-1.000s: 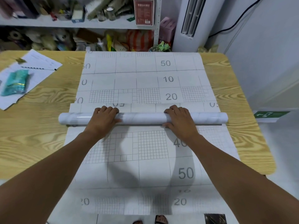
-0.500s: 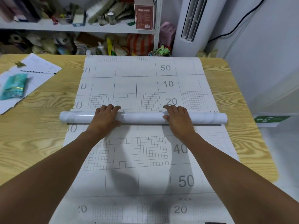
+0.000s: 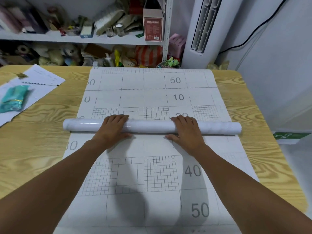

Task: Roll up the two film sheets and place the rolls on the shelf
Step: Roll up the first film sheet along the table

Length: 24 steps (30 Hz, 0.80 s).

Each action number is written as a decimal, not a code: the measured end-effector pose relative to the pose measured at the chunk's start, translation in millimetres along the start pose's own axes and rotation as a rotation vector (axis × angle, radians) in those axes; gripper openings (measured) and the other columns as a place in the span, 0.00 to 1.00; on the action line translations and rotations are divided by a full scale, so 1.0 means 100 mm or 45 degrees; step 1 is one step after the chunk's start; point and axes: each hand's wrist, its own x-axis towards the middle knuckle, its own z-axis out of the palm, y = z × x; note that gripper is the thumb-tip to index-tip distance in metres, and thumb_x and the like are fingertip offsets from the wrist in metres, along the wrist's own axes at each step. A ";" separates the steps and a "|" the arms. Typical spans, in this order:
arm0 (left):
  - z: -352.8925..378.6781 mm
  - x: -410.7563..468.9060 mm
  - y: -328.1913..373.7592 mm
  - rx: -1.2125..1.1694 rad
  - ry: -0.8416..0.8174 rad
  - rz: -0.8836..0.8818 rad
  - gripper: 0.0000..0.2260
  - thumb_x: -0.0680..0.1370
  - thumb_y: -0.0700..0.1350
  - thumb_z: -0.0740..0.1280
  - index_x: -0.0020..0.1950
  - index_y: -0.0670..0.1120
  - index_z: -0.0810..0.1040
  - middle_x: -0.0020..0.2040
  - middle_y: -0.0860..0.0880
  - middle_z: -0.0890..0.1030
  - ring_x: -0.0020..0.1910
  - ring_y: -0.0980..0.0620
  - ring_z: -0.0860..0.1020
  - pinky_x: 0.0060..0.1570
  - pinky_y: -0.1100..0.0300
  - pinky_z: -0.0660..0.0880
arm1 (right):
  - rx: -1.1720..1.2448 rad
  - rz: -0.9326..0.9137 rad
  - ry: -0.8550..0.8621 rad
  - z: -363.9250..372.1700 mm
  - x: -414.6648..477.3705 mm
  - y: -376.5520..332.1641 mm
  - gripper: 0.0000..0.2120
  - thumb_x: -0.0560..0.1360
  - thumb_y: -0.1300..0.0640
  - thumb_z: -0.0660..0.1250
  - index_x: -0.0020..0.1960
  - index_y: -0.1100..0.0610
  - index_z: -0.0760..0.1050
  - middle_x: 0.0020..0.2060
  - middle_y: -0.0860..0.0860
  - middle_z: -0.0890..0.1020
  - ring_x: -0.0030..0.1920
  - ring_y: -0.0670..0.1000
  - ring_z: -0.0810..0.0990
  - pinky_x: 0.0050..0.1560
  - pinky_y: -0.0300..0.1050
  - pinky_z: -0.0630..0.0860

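At the left edge of the frame, a teal packet (image 3: 12, 99) lies on white papers (image 3: 40, 78) on the wooden table (image 3: 38, 137). Behind, at upper left, stands the cluttered shelf (image 3: 50, 38). Across the middle, the film roll (image 3: 152, 126) lies crosswise on the flat gridded film sheet (image 3: 152, 174). The left hand (image 3: 112, 128) presses the roll left of centre, its fingers stretched over the top and its thumb on the sheet. The right hand (image 3: 187, 130) mirrors it right of centre. A green sign (image 3: 292, 135) sits at far right.
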 end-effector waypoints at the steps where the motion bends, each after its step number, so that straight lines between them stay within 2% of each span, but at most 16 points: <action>1: 0.01 0.04 -0.01 -0.004 0.011 0.000 0.34 0.70 0.57 0.69 0.70 0.42 0.64 0.68 0.43 0.69 0.66 0.42 0.65 0.67 0.48 0.57 | -0.029 -0.004 -0.001 0.02 0.04 0.01 0.33 0.68 0.31 0.56 0.58 0.57 0.73 0.51 0.53 0.78 0.51 0.56 0.75 0.54 0.52 0.68; 4: 0.02 0.12 -0.05 0.030 0.042 0.035 0.29 0.70 0.53 0.72 0.66 0.42 0.69 0.65 0.43 0.71 0.63 0.41 0.67 0.64 0.48 0.59 | -0.083 -0.025 0.030 0.04 0.14 0.02 0.31 0.66 0.32 0.63 0.53 0.58 0.75 0.45 0.53 0.78 0.45 0.56 0.75 0.47 0.51 0.69; 8: -0.07 0.14 -0.06 0.082 0.131 0.116 0.21 0.70 0.50 0.72 0.57 0.41 0.74 0.55 0.42 0.76 0.54 0.41 0.72 0.57 0.48 0.66 | -0.144 -0.088 0.124 -0.06 0.20 0.05 0.28 0.67 0.34 0.63 0.49 0.58 0.76 0.40 0.52 0.78 0.39 0.55 0.75 0.43 0.51 0.69; 12: -0.35 0.09 -0.06 0.135 0.164 0.179 0.20 0.70 0.51 0.72 0.56 0.42 0.74 0.49 0.44 0.79 0.47 0.41 0.77 0.51 0.49 0.69 | -0.202 -0.179 0.227 -0.35 0.30 0.09 0.27 0.67 0.33 0.60 0.47 0.56 0.77 0.36 0.51 0.79 0.36 0.54 0.76 0.40 0.48 0.70; 14: -0.54 0.08 -0.04 0.158 0.125 0.172 0.21 0.70 0.54 0.71 0.57 0.43 0.73 0.50 0.45 0.78 0.48 0.43 0.77 0.48 0.51 0.68 | -0.237 -0.225 0.271 -0.55 0.38 0.07 0.26 0.67 0.33 0.61 0.46 0.55 0.78 0.35 0.51 0.79 0.35 0.54 0.76 0.38 0.47 0.70; 18: -1.09 0.06 0.09 0.206 0.044 0.112 0.23 0.71 0.57 0.69 0.60 0.46 0.69 0.55 0.49 0.75 0.53 0.47 0.73 0.48 0.55 0.68 | -0.263 -0.281 0.363 -1.06 0.52 0.00 0.24 0.64 0.35 0.69 0.43 0.56 0.78 0.33 0.51 0.79 0.32 0.54 0.77 0.33 0.45 0.70; 24: -2.30 -0.12 0.23 0.321 0.116 0.071 0.18 0.73 0.55 0.67 0.57 0.47 0.70 0.54 0.49 0.76 0.50 0.48 0.75 0.44 0.57 0.70 | -0.286 -0.294 0.564 -2.02 0.71 -0.21 0.23 0.62 0.34 0.71 0.42 0.54 0.78 0.31 0.49 0.79 0.28 0.52 0.76 0.27 0.43 0.69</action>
